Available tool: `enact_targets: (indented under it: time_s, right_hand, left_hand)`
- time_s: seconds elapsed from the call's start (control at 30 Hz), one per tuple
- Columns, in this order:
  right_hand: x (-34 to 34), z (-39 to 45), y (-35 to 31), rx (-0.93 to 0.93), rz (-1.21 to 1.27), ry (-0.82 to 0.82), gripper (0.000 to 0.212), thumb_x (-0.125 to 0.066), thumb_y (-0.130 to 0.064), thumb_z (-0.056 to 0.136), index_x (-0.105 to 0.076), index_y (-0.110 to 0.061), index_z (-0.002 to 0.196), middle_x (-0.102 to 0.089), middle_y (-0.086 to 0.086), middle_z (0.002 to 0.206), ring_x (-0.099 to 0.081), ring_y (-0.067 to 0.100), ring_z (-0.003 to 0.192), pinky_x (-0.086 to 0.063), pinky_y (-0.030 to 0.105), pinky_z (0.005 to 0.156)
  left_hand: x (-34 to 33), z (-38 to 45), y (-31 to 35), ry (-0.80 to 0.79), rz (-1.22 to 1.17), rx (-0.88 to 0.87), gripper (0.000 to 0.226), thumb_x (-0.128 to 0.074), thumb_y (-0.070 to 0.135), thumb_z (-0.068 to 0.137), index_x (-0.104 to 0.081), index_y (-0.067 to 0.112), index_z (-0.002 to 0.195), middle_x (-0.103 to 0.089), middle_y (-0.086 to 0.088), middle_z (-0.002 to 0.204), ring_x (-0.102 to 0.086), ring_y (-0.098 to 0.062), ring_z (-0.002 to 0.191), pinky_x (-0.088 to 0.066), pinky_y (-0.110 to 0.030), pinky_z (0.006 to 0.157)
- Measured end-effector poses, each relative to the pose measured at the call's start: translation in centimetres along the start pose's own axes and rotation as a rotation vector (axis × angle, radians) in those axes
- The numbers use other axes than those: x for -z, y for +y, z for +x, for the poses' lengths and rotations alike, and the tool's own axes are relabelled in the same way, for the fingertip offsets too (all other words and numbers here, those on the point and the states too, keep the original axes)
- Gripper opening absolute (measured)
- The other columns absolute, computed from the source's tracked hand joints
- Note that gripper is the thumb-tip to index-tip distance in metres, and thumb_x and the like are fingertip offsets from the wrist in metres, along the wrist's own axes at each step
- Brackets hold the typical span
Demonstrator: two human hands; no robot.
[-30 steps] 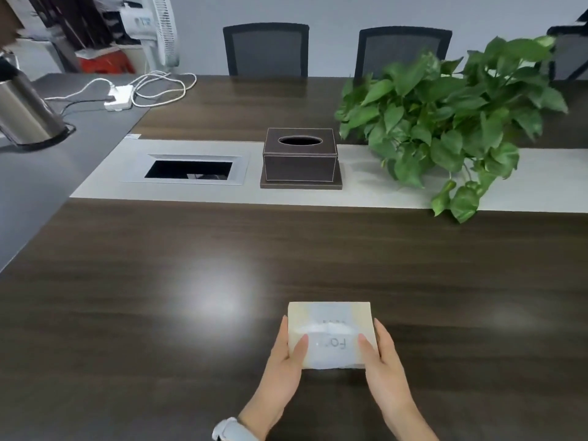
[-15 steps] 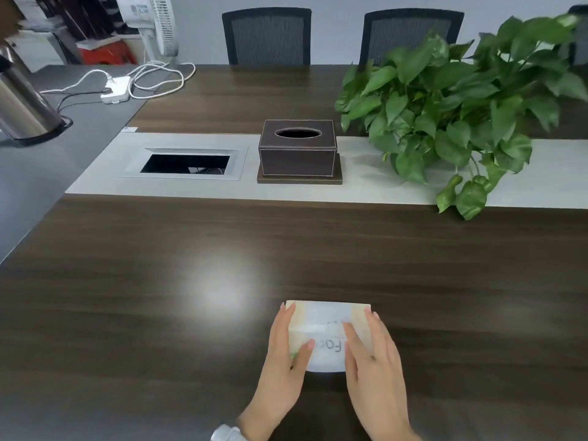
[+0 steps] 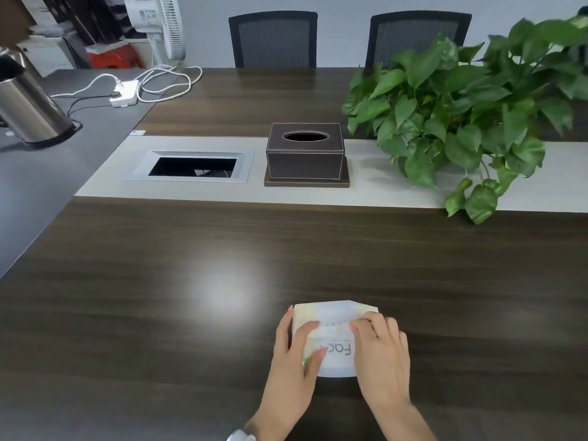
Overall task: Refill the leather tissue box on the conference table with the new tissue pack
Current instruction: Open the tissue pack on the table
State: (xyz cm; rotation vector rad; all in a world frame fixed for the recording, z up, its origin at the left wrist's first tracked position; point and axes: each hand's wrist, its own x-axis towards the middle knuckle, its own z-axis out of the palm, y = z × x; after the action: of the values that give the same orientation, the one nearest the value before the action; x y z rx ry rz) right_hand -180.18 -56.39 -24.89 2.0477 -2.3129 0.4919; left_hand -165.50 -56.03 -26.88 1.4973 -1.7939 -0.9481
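Observation:
A white plastic-wrapped tissue pack [image 3: 331, 316] lies on the dark wooden table near the front edge. My left hand [image 3: 294, 354] grips its left side, thumb across the top. My right hand [image 3: 381, 348] rests on its right half, fingers curled and pinching the wrapper on top. The dark brown leather tissue box [image 3: 305, 154] stands on its base plate on the grey centre strip, well beyond the pack. Its oval top opening looks dark, with no tissue showing.
A leafy green plant [image 3: 461, 106] spreads to the right of the box. A rectangular cable hatch [image 3: 192, 167] is sunk into the strip on the left. A steel kettle [image 3: 28, 113] and a white power strip with cables [image 3: 125, 93] sit far left. Two chairs stand behind the table.
My right hand has slid from the pack's right edge onto its top and its fingers have curled on the wrapper. The left hand has stayed on the left side.

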Motion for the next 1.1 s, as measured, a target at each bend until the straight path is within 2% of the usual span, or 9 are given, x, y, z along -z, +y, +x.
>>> enact_targets:
  time_s: [0.17,0.3,0.4,0.5,0.7,0.8,0.9,0.97,1.1]
  right_hand:
    - [0.2,-0.2,0.9,0.084,0.007,-0.011,0.054,-0.094,-0.007,0.02,-0.076,-0.009,0.071,-0.074,0.007,0.077,-0.069,0.022,0.061,-0.055,0.027,0.047]
    - [0.4,-0.6,1.6,0.095,0.062,-0.077,0.062,-0.095,-0.01,0.017,-0.077,-0.008,0.075,-0.075,0.008,0.081,-0.072,0.022,0.066,-0.057,0.027,0.05]
    - [0.3,-1.0,1.6,0.045,0.153,-0.088,0.041,-0.093,-0.01,0.043,-0.076,-0.006,0.08,-0.074,0.008,0.088,-0.072,0.021,0.065,-0.056,0.027,0.047]
    - [0.5,-1.5,2.0,-0.004,0.241,-0.054,0.023,-0.058,-0.035,0.089,-0.067,-0.018,0.101,-0.061,-0.017,0.096,-0.065,0.013,0.082,-0.052,0.022,0.066]
    - [1.3,-1.4,2.5,0.029,0.317,-0.016,0.007,-0.074,-0.004,0.072,-0.071,-0.008,0.077,-0.058,-0.001,0.095,-0.064,0.02,0.073,-0.055,0.027,0.063]
    - [2.4,-1.5,2.9,-0.021,0.562,-0.025,0.017,-0.064,-0.007,0.085,-0.059,-0.023,0.088,-0.041,-0.023,0.101,-0.055,-0.003,0.092,-0.041,0.01,0.072]
    - [4.2,-1.3,2.5,-0.038,0.749,-0.116,0.011,-0.048,-0.044,0.09,-0.044,-0.052,0.095,-0.05,-0.024,0.107,-0.051,-0.012,0.103,-0.037,0.002,0.079]
    - [5.0,-0.9,2.5,-0.041,0.745,-0.227,0.035,-0.05,-0.064,0.08,-0.036,-0.057,0.111,-0.045,-0.038,0.118,-0.047,-0.011,0.111,-0.035,0.003,0.086]
    - [5.8,0.2,2.4,-0.093,0.631,-0.26,0.052,-0.066,-0.034,0.083,-0.036,-0.068,0.108,-0.062,-0.025,0.107,-0.053,0.001,0.106,-0.033,0.004,0.083]
  left_hand:
    - [-0.4,1.1,-0.2,0.208,0.28,-0.165,0.006,-0.067,0.022,0.081,-0.063,0.023,0.076,-0.034,0.007,0.128,-0.052,-0.029,0.122,-0.056,-0.035,0.084]
    - [-0.1,1.5,-0.2,0.221,0.267,-0.222,0.024,-0.047,0.033,0.086,-0.063,0.018,0.076,-0.04,0.011,0.119,-0.041,-0.013,0.12,-0.049,-0.026,0.089]
    - [0.3,1.2,-0.3,0.191,0.188,-0.206,0.03,-0.043,0.032,0.087,-0.065,0.014,0.08,-0.043,0.02,0.111,-0.044,-0.007,0.116,-0.04,-0.018,0.096]
    - [1.0,1.0,0.2,0.152,0.012,-0.145,0.014,-0.045,0.034,0.087,-0.06,0.033,0.089,-0.052,0.032,0.104,-0.051,0.002,0.114,-0.038,-0.013,0.099]
    - [3.2,0.1,0.7,-0.008,-0.211,0.007,0.021,-0.048,0.038,0.092,-0.057,0.057,0.093,-0.069,0.017,0.116,-0.048,0.004,0.126,-0.037,-0.015,0.103]
    - [3.9,0.0,1.5,0.004,-0.353,0.089,0.021,-0.049,0.019,0.091,-0.06,0.035,0.084,-0.074,0.019,0.102,-0.062,0.006,0.104,-0.047,-0.01,0.082]
    - [4.2,0.8,2.6,0.06,-0.461,0.127,0.015,-0.048,0.007,0.093,-0.054,0.013,0.08,-0.074,0.016,0.081,-0.062,0.005,0.072,-0.046,-0.01,0.065]
    - [4.2,1.4,3.3,0.106,-0.506,0.155,0.017,-0.048,0.006,0.094,-0.053,0.009,0.078,-0.07,0.008,0.067,-0.057,0.004,0.061,-0.043,-0.009,0.058]
    - [4.4,2.7,4.1,0.135,-0.517,0.183,0.013,-0.049,0.009,0.093,-0.055,0.015,0.084,-0.067,0.007,0.068,-0.06,0.004,0.062,-0.043,-0.006,0.059]
